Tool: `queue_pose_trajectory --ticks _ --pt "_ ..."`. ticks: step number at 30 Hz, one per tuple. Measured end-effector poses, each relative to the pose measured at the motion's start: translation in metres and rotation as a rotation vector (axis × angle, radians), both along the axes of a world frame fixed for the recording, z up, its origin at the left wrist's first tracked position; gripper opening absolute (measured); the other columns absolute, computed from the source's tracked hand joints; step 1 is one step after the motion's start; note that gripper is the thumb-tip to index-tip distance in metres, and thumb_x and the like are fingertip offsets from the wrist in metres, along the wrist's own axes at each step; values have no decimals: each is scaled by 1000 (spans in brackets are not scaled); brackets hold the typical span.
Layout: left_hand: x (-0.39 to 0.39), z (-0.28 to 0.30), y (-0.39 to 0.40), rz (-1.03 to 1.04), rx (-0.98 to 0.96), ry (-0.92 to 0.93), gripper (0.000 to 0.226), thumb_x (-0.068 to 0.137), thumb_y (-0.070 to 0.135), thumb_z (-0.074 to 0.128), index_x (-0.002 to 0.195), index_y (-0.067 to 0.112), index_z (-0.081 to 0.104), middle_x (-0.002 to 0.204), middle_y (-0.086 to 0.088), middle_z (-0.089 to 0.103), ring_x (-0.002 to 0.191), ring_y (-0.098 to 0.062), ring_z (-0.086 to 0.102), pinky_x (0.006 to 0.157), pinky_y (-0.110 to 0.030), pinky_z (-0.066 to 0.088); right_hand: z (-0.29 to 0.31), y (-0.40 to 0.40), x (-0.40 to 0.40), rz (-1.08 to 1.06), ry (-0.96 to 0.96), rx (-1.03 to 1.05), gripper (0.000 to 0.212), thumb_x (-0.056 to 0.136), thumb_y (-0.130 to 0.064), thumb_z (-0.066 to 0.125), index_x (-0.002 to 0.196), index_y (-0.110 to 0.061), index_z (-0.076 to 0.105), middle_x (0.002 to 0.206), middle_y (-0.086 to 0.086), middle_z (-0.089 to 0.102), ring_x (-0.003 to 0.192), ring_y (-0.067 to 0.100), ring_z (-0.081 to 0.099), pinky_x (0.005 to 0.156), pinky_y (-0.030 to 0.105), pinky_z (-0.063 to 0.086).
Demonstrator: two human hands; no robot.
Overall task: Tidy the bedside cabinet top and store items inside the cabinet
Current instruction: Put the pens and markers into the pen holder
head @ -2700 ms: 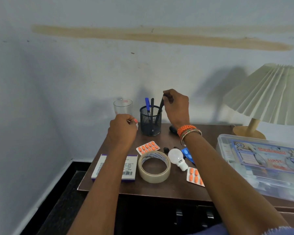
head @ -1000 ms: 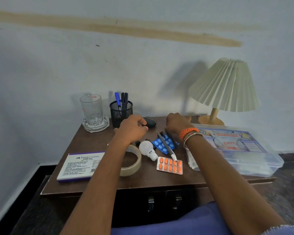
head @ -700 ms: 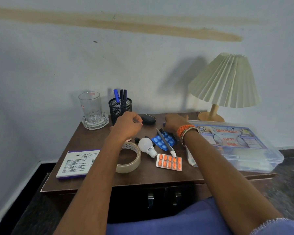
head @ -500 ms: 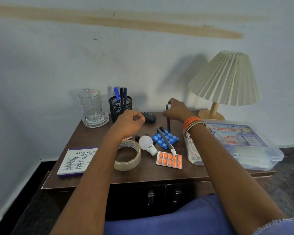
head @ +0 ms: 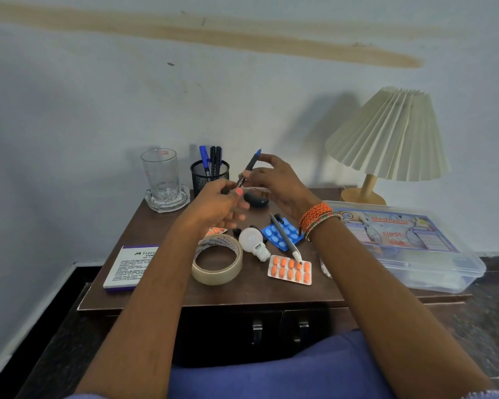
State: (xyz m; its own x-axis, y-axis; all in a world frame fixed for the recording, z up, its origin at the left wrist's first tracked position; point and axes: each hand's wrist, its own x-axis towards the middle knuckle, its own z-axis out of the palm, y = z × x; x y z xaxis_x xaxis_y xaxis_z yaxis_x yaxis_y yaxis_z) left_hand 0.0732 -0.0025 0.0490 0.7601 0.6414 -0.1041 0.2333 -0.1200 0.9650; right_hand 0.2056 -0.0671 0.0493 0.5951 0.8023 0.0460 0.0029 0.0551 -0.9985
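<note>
Two hands meet above the counter [head: 156,292]: the right hand [head: 277,185] pinches a blue-tipped pen [head: 248,169], held tilted just beside the mesh pen holder [head: 209,177]; the left hand [head: 216,208] pinches its lower end. Step: gathering loose pens. Next, judged: drop it tip-down into the holder, beside the three pens already standing there.

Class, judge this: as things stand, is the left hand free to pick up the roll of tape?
Probably not yet. The left hand holds the lower end of the pen, shared with the right hand. The tape roll lies uncovered just below it, so once it lets go the way looks free.
</note>
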Motion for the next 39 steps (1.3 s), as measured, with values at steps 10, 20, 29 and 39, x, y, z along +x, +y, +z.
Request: queue_pose_trajectory --ticks 10,20,29,39 --pt "-6 -7 15 167 155 65 17 98 13 42 106 11 57 74 -2 60 58 -14 52 58 -30 47 -31 7 7 141 -1081 -869 42 88 -16 54 130 -21 50 133 7 52 125 29 45 106 44 31" --pt "-9 -5 14 177 150 65 19 98 12 43 112 11 55 76 -2 60 61 -14 53 60 -30 48 -41 8 6 199 -1127 -854 20 88 -22 63 108 -18 63 117 5 62 119 24 48 108 46 20" --pt "-12 -6 14 168 163 72 18 98 12 41 108 12 56 75 -2 60 59 -14 53 62 -30 47 -38 7 19 -25 -890 -552 25 85 -18 62 109 -11 68 115 9 63 104 24 58 94 37 46" --pt "-9 -6 13 133 178 114 17 98 11 42 103 14 58 76 -2 60 61 -14 53 54 -26 43 -3 -1 21 -400 117 191 9 90 -2 59 99 -3 62 90 15 67 81 24 68 75 29 59"
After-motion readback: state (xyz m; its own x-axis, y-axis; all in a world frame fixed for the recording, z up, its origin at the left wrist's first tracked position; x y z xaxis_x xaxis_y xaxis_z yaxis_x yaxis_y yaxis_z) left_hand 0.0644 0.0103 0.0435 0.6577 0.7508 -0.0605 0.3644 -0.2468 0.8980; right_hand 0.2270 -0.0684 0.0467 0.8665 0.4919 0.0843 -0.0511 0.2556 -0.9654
